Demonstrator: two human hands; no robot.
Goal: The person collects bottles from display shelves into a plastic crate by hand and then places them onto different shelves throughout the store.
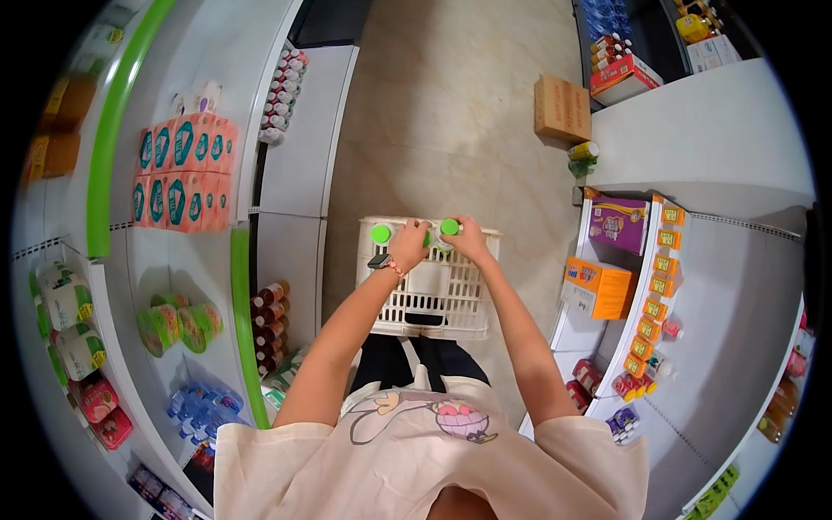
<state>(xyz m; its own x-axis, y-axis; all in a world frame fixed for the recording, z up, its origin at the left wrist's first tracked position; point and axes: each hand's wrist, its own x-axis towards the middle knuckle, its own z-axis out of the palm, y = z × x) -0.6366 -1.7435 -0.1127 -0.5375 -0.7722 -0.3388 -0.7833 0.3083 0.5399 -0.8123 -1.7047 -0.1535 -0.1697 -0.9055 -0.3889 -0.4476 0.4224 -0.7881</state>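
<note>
A white plastic basket with slotted sides stands upright before my body. Several bottles with green caps are at its far side; one green cap shows left of my hands. My left hand, with a watch on the wrist, is closed round a green-capped bottle at the basket's far part. Beside it, my right hand has its fingers round another bottle, whose green cap shows between the fingers. The lower parts of the bottles are hidden by the basket and my hands.
Shelves on the left hold pink tissue packs, green-wrapped tubs and dark bottles. On the right are a purple box, an orange box and a row of orange-labelled items. A cardboard box stands farther ahead at right.
</note>
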